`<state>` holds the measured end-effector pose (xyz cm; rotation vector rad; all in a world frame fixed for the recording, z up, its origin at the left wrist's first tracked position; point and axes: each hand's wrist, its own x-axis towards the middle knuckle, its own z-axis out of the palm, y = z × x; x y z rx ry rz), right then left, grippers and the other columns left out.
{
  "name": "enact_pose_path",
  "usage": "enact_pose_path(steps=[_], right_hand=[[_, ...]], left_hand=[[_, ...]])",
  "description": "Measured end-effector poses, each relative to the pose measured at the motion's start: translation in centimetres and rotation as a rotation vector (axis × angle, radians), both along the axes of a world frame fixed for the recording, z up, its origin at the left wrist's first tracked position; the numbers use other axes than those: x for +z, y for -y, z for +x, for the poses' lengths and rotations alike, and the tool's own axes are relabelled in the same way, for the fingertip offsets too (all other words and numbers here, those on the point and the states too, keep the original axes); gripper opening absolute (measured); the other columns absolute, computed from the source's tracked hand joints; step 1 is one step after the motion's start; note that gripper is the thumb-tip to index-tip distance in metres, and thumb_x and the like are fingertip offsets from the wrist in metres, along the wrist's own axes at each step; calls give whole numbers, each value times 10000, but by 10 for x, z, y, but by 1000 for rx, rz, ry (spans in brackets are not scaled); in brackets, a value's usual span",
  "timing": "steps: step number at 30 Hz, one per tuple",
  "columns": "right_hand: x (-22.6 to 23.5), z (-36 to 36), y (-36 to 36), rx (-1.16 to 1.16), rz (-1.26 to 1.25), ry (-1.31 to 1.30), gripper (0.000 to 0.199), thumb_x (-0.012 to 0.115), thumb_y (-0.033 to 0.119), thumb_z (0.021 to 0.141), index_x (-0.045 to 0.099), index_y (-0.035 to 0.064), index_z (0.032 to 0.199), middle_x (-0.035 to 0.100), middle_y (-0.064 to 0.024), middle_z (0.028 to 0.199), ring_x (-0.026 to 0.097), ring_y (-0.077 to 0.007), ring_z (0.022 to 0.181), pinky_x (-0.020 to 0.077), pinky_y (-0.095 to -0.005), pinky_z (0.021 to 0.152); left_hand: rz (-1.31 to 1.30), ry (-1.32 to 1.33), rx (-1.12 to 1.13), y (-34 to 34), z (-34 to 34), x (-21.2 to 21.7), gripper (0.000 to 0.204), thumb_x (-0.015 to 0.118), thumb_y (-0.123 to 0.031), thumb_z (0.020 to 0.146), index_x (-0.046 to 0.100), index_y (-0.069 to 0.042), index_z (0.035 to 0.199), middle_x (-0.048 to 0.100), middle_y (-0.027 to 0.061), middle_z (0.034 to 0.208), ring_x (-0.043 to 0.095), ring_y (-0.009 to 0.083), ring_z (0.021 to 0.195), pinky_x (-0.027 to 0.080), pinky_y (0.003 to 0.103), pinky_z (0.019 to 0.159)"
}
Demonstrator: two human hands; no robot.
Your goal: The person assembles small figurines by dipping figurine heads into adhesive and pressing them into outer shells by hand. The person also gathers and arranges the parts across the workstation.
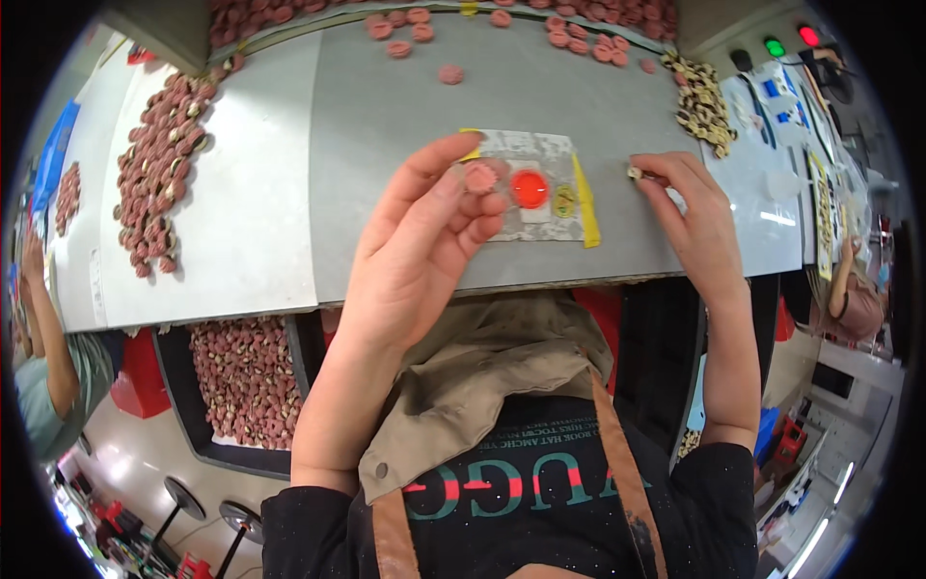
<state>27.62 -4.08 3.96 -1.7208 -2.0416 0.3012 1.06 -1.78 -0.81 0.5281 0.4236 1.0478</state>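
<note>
hands are working over a grey worktable (405, 125) in the middle of the frame. we are seeing the left hand (424, 241) lifting a small pink scalloped disc (479, 178), pinching it between thumb and fingertips just left of centre. right beside it, a round red-orange fixture (529, 188) is sitting on a worn metal plate (540, 154) edged with yellow tape. the right hand (690, 217), right of centre, is nipping a tiny pale metal piece (635, 173) between thumb and forefinger, touching the table. more pink discs (579, 39) are lying scattered along the top edge, a heap of them (159, 164) is spreading at upper left, and a black bin (246, 381) at lower left is holding many more. a pile of small pale parts (702, 101) is sitting at upper right.
</note>
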Motion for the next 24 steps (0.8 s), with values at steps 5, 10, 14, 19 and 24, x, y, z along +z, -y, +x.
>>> enact_pose_path(steps=[5,10,14,19,24], right_hand=[[-4,-18,0,-31,-63,9,161,601,32,876,624,-9,1030,619,-101,950,597,-215,821,472,-304,756],[-1,-21,-2,-2,-67,-3,163,584,21,882,627,-3,1038,618,-100,954,589,-211,837,464,-289,762],[2,-46,-2,95,-49,-189,161,583,8,875,632,5,1028,612,-98,965,591,-208,851,462,-283,758],[-8,-73,-12,304,112,-4,201,634,11,820,649,37,1019,583,-99,940,585,-255,854,481,-328,738],[-20,-83,-19,338,160,34,210,661,13,787,654,47,994,579,-94,922,581,-275,855,488,-356,728]], left_hand=[[-29,10,11,3,-12,-2,346,487,-169,998,469,-15,1308,585,59,1119,584,141,1005,465,286,904],[18,64,2,3,-12,-8,345,483,-149,996,462,-19,1315,604,80,1149,604,122,978,504,262,863],[15,54,7,3,-15,-8,349,487,-151,995,465,-22,1319,604,69,1143,605,115,974,501,257,862],[18,-64,42,5,-10,-2,374,510,-132,983,452,-20,1334,603,61,1154,603,109,974,495,252,866],[24,-32,49,6,-9,-3,346,528,-119,975,480,-15,1302,597,63,1141,602,125,991,485,258,872]])
